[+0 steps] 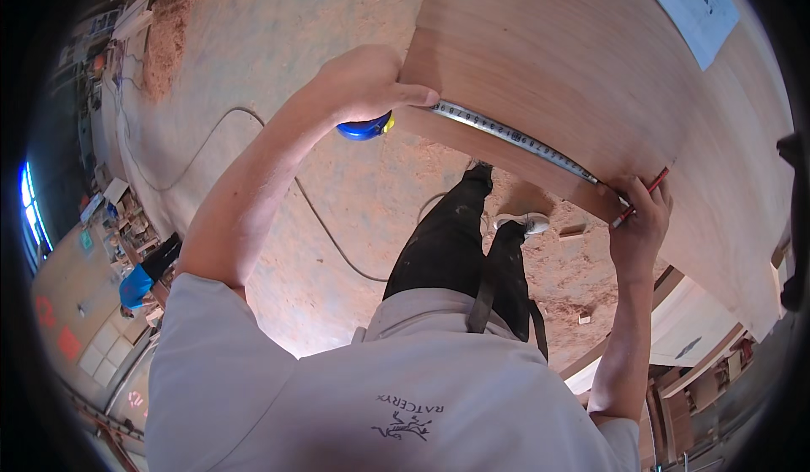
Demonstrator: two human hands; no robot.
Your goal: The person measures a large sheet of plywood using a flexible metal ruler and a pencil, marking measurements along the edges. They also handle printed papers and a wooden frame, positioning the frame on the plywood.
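Note:
A large, flat wooden board (pixel 540 50) lies in front of me. Along its near edge stretches a tape measure's blade (pixel 515 137). My left hand (pixel 371 84) is closed on the blue tape measure case (pixel 361 129), just off the board's left corner. Its thumb presses on the blade at the edge; the other fingers are mostly hidden. My right hand (pixel 639 215) rests on the board at the blade's far right end, fingers bent around a red pencil (pixel 659 180). Those fingers cover the blade's tip.
A white printed sheet (pixel 688 8) lies on the board's far side. Across the dusty floor runs a thin cable (pixel 330 237). Sawdust (pixel 173 33) is heaped at upper left, and a wood offcut (pixel 572 231) sits near my feet. At far left a person in blue (pixel 135 286) bends by stacked wood.

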